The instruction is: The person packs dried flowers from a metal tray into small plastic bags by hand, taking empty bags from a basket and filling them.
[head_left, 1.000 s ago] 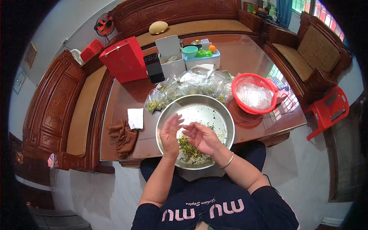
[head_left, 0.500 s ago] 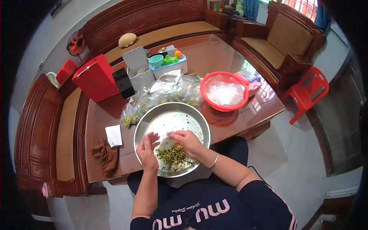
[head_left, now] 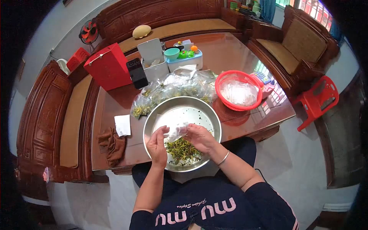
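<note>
A small clear plastic bag [head_left: 176, 133] is stretched between my hands above a round metal pan [head_left: 148, 148]. My left hand [head_left: 156, 145] pinches its left edge with thumb and fingers. On the other side my right hand [head_left: 201, 138], with a bangle at the wrist, grips the bag. Below them, a heap of dried yellow-green herbs [head_left: 181, 150] lies in the near part of the pan, and dark crumbs are scattered farther back. What the bag holds, if anything, is hard to make out.
Behind the pan lie several filled plastic bags [head_left: 178, 90]. A red basket [head_left: 220, 100] to the right holds clear bags. A phone [head_left: 137, 73], white box [head_left: 158, 72] and red gift bag [head_left: 107, 68] stand behind. White paper [head_left: 122, 125] and brown cloth [head_left: 112, 145] lie left.
My left hand has gone from spread fingers beside the bag to a pinch on its edge. The bag is now held between both hands. The whole view has shifted slightly.
</note>
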A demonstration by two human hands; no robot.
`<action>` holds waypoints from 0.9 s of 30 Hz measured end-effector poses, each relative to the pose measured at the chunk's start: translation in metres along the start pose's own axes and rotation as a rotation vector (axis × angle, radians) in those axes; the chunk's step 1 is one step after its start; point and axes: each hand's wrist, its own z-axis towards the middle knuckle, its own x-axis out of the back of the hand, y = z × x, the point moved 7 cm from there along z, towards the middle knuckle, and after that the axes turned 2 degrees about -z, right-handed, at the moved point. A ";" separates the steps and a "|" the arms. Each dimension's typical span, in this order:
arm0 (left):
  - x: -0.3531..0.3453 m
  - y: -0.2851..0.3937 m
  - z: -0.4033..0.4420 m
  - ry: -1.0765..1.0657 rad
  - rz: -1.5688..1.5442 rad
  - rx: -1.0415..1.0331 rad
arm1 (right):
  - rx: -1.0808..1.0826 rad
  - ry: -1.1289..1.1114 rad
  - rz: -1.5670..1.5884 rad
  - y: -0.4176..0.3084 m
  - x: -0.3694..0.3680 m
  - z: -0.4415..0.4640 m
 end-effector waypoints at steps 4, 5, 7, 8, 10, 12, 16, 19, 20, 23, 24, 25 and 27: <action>0.000 0.000 -0.002 0.004 0.050 0.002 | -0.006 0.008 -0.030 0.012 0.032 0.019; 0.000 0.001 0.001 0.006 0.047 -0.005 | -0.003 0.003 -0.034 0.008 0.028 0.020; 0.002 0.000 0.000 0.031 0.005 0.006 | 0.008 -0.053 0.061 0.006 0.019 0.016; 0.004 -0.001 -0.001 0.044 -0.016 0.015 | 0.013 -0.079 0.110 0.006 0.015 0.013; 0.005 -0.001 -0.002 0.056 -0.037 0.021 | 0.019 -0.106 0.158 0.005 0.009 0.010; 0.006 0.000 -0.001 0.066 -0.009 0.014 | 0.006 -0.081 0.154 0.005 0.009 0.008; 0.006 0.000 0.001 0.076 0.021 0.003 | 0.005 -0.059 0.139 0.001 0.003 0.003; 0.009 -0.003 0.000 0.088 0.027 -0.003 | 0.004 0.043 -0.084 0.001 0.006 0.002; 0.010 -0.003 -0.001 0.086 0.027 -0.003 | 0.005 0.045 -0.082 0.002 0.006 0.001; 0.015 -0.002 0.000 0.095 0.029 0.010 | -0.007 0.004 -0.224 0.004 0.002 0.000; 0.012 -0.002 0.001 0.088 0.022 0.015 | -0.003 0.001 -0.275 0.001 0.003 -0.002; 0.011 0.000 0.000 0.089 0.050 0.007 | 0.014 0.020 -0.277 -0.002 0.005 -0.004; 0.012 -0.001 0.002 0.069 0.065 -0.008 | 0.058 0.007 -0.300 -0.007 0.002 -0.005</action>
